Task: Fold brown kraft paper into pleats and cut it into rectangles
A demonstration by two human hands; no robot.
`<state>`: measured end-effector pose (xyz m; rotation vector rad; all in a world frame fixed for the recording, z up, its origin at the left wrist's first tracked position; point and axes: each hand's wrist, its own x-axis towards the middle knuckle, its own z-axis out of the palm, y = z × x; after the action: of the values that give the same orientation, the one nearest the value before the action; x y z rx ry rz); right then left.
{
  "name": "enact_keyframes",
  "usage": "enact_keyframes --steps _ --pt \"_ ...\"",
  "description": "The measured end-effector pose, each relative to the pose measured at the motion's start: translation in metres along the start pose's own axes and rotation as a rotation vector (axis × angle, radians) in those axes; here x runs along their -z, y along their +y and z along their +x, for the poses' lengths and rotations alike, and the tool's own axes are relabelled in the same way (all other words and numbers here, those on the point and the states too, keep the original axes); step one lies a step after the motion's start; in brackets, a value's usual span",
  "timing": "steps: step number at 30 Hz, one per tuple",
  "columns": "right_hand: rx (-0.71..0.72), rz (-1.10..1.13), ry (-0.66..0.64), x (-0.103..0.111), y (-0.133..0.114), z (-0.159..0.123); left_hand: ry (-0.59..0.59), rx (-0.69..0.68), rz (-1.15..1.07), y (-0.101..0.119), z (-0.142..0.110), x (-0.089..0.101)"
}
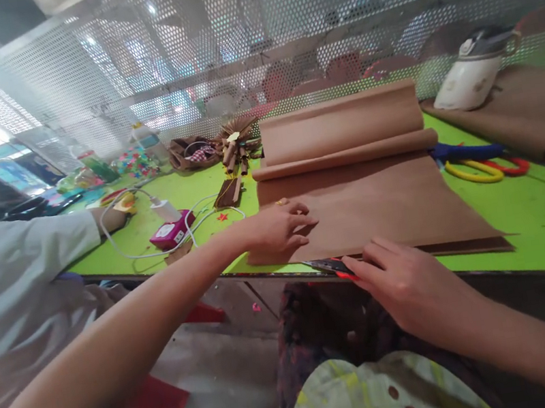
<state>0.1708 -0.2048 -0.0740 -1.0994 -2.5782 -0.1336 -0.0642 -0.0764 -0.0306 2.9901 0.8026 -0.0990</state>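
Brown paper (381, 204) lies in front of me on the green table, its far part loosely rolled and its near edge layered at the table's front. My left hand (284, 226) rests on the paper's left side with fingers spread. In my right hand (392, 275), at the near edge, is a utility knife (333, 267) with a black-and-red handle. Its grey blade points left along the paper's edge; the fingers cover most of the handle. Beyond the flat sheet sits the rolled part of the paper (343, 127).
Scissors with yellow and red handles (474, 173) lie right of the paper, beside a blue-handled tool (468, 150). A white jug (469, 73) stands on more brown paper. Left are a purple power adapter (172, 231) with white cables and a person's sleeve (66, 240). A perforated screen (287, 36) rises behind.
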Motion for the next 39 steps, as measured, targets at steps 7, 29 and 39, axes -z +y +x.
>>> enact_keyframes --steps 7,29,39 --pt "0.005 0.070 0.002 0.004 -0.001 0.008 -0.032 0.015 -0.024 -0.007 0.009 -0.002" --pt "0.010 0.060 0.033 -0.005 -0.036 0.045 -0.075 0.059 0.003 0.002 0.010 0.003" --pt "0.036 0.086 0.046 -0.007 -0.045 0.057 -0.107 0.080 0.025 0.004 0.010 0.006"
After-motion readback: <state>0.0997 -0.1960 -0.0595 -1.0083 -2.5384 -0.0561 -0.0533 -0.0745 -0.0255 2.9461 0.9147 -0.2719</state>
